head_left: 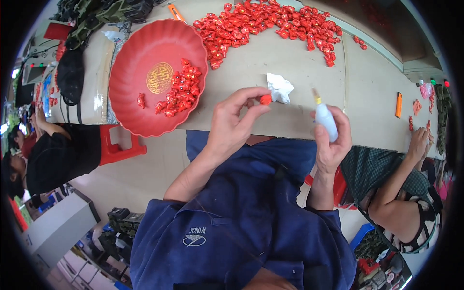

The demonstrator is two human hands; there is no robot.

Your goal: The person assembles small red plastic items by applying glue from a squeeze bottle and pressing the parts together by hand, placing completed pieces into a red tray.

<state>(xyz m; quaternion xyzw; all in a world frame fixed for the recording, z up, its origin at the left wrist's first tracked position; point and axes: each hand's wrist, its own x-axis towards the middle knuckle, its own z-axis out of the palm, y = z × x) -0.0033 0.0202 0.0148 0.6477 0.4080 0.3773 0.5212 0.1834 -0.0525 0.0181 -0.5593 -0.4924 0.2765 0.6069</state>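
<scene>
Between the thumb and fingers of my left hand point(234, 118) is a small red piece point(265, 99), held just above the table's near edge. My right hand point(334, 137) grips a pale, soft-looking squeeze bottle point(326, 122) with a yellow collar and thin nozzle, pointing up and away. Just beyond the red piece lies a crumpled white tissue point(279, 88). To the left, a scalloped red tray point(133, 63) with a gold emblem holds a cluster of small red pieces point(181, 92).
A large pile of red pieces point(261, 21) spreads along the table's far side. Orange cutters point(398, 105) lie at right and behind the tray. Co-workers sit left point(53, 154) and right point(401, 203). A red stool point(121, 147) stands below the tray.
</scene>
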